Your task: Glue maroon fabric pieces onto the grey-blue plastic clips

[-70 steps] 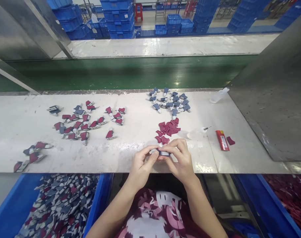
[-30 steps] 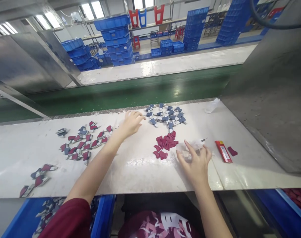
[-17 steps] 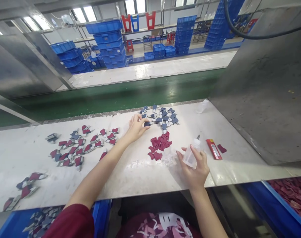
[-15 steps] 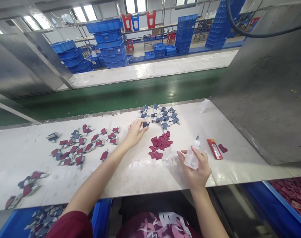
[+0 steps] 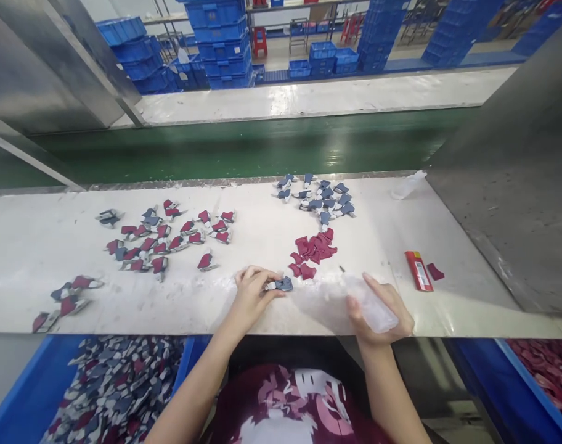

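Observation:
Near the table's front edge, my left hand (image 5: pixel 253 295) pinches a blue-grey part (image 5: pixel 283 284) between thumb and fingers. My right hand (image 5: pixel 383 311) is wrapped round a translucent squeeze bottle (image 5: pixel 371 306) with a thin tip, tilted toward the left and blurred. Between and beyond the hands lies a pile of dark red pieces (image 5: pixel 315 248). Behind it sits a group of blue-grey parts with pale ends (image 5: pixel 327 196). Many red-and-grey parts (image 5: pixel 161 248) are spread over the left side of the table.
A red box (image 5: pixel 418 271) and a single red piece (image 5: pixel 435 271) lie at the right. A clear plastic item (image 5: pixel 408 185) rests by the metal panel (image 5: pixel 516 203). Below the table edge are blue bins, one with mixed parts (image 5: pixel 119 385), one with red pieces (image 5: pixel 546 370).
My left hand has drawn back from the blue-grey group toward the front edge with one part. The bottle in my right hand has tipped leftward. The view has tilted down.

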The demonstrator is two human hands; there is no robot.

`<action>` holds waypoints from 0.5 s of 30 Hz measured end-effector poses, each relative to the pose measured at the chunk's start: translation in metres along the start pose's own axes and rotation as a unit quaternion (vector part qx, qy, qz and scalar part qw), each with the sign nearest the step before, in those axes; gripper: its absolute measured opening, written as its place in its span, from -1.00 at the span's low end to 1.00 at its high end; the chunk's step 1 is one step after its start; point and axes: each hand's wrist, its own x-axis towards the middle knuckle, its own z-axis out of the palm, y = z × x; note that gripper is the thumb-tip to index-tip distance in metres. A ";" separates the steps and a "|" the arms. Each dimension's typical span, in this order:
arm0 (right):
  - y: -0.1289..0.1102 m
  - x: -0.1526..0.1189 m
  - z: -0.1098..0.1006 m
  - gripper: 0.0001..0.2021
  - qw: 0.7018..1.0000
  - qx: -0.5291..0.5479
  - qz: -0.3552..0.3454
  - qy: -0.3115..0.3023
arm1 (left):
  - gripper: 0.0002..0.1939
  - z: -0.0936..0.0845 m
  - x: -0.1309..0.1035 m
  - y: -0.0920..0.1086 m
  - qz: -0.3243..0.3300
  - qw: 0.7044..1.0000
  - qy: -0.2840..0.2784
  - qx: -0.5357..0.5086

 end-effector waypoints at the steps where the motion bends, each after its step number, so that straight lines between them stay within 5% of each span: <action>1: -0.007 0.000 0.001 -0.69 1.000 -0.003 -0.016 -0.023 | -0.83 0.003 -0.001 -0.001 -0.001 1.000 0.010 0.011; 7: -0.042 0.000 0.021 -0.74 0.989 0.086 -0.090 -0.085 | -0.85 0.008 0.004 0.000 0.007 0.998 0.030 0.048; 15: -0.046 0.002 0.031 -0.75 0.981 0.094 -0.102 -0.135 | -0.84 0.008 0.003 -0.002 0.038 0.997 0.038 0.052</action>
